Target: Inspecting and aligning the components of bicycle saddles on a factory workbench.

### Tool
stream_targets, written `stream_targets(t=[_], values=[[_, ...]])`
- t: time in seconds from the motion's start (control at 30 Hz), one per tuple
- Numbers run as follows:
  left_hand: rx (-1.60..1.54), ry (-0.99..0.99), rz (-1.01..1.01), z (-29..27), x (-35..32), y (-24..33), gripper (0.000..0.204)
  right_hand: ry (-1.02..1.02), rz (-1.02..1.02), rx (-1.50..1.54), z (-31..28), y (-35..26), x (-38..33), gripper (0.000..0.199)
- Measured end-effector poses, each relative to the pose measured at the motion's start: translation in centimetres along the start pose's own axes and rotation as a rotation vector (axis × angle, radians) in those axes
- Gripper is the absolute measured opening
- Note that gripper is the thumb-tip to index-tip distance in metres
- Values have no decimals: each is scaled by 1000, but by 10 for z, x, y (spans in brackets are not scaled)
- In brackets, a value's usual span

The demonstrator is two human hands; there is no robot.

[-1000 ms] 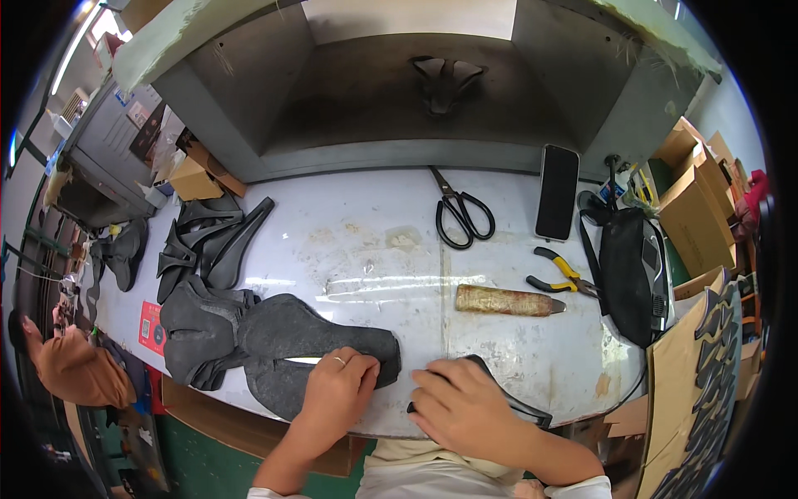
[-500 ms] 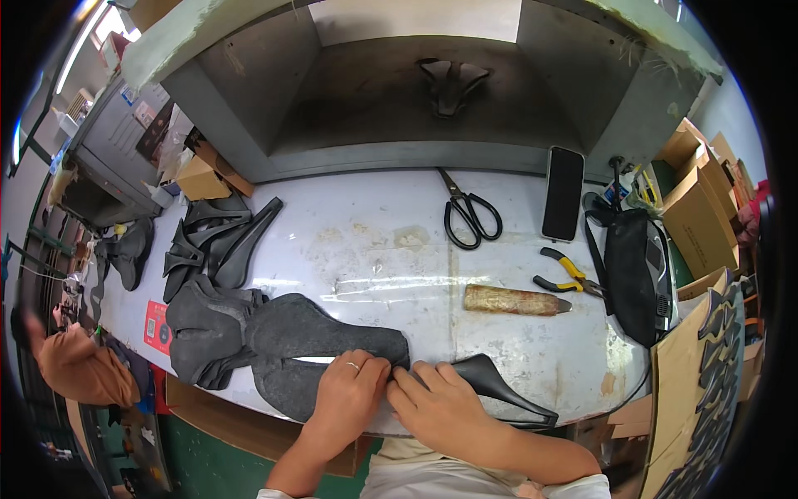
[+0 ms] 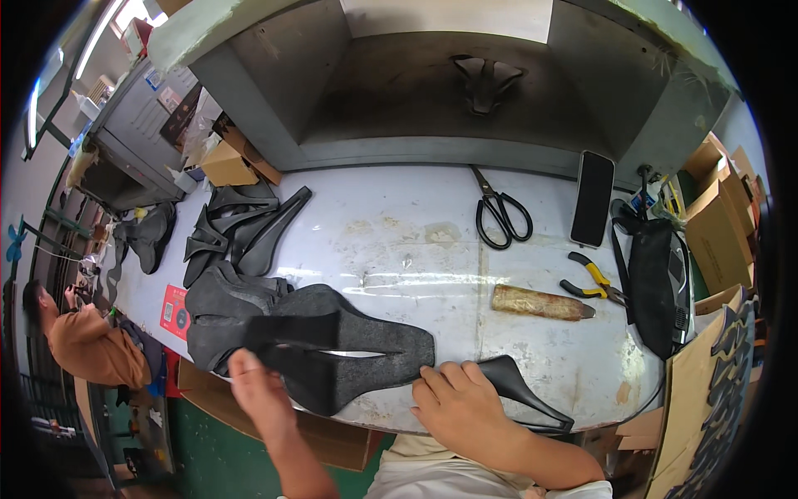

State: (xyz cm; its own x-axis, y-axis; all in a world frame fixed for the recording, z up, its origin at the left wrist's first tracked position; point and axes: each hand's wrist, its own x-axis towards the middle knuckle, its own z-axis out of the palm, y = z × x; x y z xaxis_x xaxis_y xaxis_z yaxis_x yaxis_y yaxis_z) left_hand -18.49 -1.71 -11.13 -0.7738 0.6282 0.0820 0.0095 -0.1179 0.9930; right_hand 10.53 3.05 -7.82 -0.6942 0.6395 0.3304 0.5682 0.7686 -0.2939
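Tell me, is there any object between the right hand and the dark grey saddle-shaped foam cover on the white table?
Nothing visible stands between them. The right hand already rests against the narrow end of the dark grey saddle-shaped foam cover, and the left hand touches its near edge.

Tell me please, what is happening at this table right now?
A person works at a white workbench with both bare hands. The left hand holds the near edge of a dark grey, saddle-shaped cover piece lying flat on the bench. The right hand presses on a black saddle shell beside it. More black shells are piled at the left. Scissors, a phone, pliers and a brown stick-like tool lie untouched further back.
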Motion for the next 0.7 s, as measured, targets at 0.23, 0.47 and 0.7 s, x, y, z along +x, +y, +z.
stream_targets(t=[0.23,0.47,0.7], values=[[-610,383,313,-166,35,36,34,-90,54,86,-2,2,-2,31],[651,-56,-26,-137,-37,76,15,136,48,178,-40,8,-33,38],[614,-1139,-567,-35,-90,77,5,-145,654,113,-94,19,-116,67]])
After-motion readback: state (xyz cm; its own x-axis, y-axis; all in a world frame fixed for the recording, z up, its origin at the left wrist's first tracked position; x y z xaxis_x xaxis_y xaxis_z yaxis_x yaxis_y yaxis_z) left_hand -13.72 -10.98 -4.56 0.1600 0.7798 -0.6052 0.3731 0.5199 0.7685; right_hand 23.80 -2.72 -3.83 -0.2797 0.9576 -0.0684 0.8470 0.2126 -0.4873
